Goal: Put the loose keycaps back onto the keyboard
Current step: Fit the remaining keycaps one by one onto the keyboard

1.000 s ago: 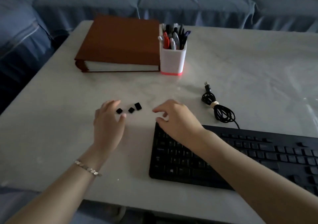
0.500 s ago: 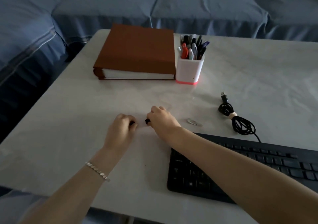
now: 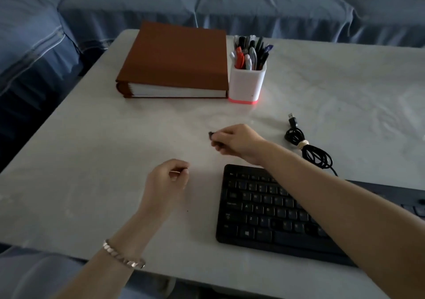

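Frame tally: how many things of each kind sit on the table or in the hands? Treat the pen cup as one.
Keyboard: 1
Brown binder: 1
Pen cup: 1
Coiled cable: 1
Keycap, pinched by the right hand: 1
Total: 5
The left hand is curled; anything inside it is hidden.

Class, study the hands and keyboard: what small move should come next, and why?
Probably bring the right hand toward the keyboard: it pinches a dark keycap over the table, beyond the keyboard's far left corner, not yet seated.
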A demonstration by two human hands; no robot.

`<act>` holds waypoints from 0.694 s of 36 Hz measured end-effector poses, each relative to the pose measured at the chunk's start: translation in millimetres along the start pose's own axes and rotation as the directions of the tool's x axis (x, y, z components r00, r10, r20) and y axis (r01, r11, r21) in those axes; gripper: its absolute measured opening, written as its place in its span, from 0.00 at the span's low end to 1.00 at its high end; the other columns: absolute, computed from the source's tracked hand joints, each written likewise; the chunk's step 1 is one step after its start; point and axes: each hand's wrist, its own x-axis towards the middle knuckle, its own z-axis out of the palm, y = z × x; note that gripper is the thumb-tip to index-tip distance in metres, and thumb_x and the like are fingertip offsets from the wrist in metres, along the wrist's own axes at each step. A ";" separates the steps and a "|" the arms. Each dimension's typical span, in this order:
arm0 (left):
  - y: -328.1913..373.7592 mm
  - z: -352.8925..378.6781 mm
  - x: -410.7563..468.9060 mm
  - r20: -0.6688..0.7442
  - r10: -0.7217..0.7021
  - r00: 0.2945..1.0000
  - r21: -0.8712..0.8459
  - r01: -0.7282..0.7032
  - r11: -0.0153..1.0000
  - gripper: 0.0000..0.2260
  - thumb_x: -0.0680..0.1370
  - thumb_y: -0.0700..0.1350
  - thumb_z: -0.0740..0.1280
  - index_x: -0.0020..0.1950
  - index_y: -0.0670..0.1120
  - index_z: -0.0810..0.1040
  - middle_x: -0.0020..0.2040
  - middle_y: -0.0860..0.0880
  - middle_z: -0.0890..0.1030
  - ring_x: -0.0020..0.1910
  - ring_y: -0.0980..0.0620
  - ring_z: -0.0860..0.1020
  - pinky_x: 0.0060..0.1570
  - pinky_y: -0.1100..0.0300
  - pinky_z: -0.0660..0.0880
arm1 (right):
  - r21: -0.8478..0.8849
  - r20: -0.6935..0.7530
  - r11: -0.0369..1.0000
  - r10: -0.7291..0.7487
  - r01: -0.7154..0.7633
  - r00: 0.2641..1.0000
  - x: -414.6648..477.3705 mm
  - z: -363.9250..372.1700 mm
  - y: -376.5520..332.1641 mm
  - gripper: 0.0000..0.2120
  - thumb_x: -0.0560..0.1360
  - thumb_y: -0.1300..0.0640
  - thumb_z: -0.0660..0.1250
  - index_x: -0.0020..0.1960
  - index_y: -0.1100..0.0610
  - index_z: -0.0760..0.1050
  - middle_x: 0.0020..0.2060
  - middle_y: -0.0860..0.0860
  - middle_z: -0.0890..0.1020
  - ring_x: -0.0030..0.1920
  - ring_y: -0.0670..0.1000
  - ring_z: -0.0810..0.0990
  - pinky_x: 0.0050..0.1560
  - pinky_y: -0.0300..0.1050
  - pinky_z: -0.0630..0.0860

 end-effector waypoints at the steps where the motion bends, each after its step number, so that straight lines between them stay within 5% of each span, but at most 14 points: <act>1: 4.5 0.4 -1.8 0.018 -0.013 1.000 -0.041 0.014 0.999 0.14 0.74 0.34 0.67 0.40 0.55 0.78 0.36 0.55 0.80 0.33 0.59 0.78 0.39 0.63 0.76 | 0.133 0.031 0.991 0.027 -0.030 0.999 -8.4 -5.8 0.2 0.06 0.76 0.61 0.64 0.44 0.62 0.77 0.34 0.52 0.79 0.30 0.43 0.77 0.30 0.32 0.74; 4: 20.5 4.9 -7.5 0.036 -0.022 0.999 -0.128 0.027 0.991 0.14 0.73 0.35 0.69 0.39 0.55 0.78 0.37 0.57 0.81 0.31 0.64 0.76 0.36 0.72 0.72 | 0.361 0.102 0.928 0.060 -0.093 0.993 -38.0 -22.8 7.2 0.08 0.78 0.61 0.60 0.46 0.64 0.74 0.34 0.53 0.77 0.32 0.45 0.75 0.27 0.31 0.72; 9: 48.7 17.4 -22.9 0.120 0.003 0.993 -0.255 0.028 0.967 0.15 0.71 0.34 0.72 0.40 0.55 0.79 0.35 0.62 0.82 0.35 0.65 0.79 0.37 0.75 0.71 | 0.472 0.160 0.864 0.112 -0.176 0.981 -89.5 -40.9 31.8 0.12 0.78 0.61 0.53 0.41 0.63 0.71 0.31 0.54 0.77 0.28 0.47 0.74 0.23 0.33 0.68; 18: 81.8 41.9 -51.0 0.233 0.171 0.957 -0.387 -0.070 0.920 0.15 0.68 0.33 0.74 0.43 0.54 0.81 0.38 0.48 0.84 0.35 0.54 0.80 0.41 0.62 0.77 | 0.335 0.037 0.932 0.136 -0.140 0.990 -133.4 -57.7 66.5 0.14 0.79 0.62 0.55 0.37 0.62 0.73 0.30 0.54 0.75 0.28 0.48 0.71 0.23 0.35 0.65; 25: 87.2 52.9 -58.5 0.226 0.277 0.934 -0.338 -0.191 0.921 0.11 0.64 0.46 0.78 0.43 0.54 0.82 0.38 0.53 0.84 0.34 0.55 0.81 0.38 0.65 0.77 | 0.400 -0.010 0.913 0.089 -0.077 0.996 -149.1 -67.4 75.4 0.11 0.67 0.53 0.63 0.32 0.57 0.80 0.31 0.54 0.78 0.30 0.49 0.75 0.28 0.36 0.69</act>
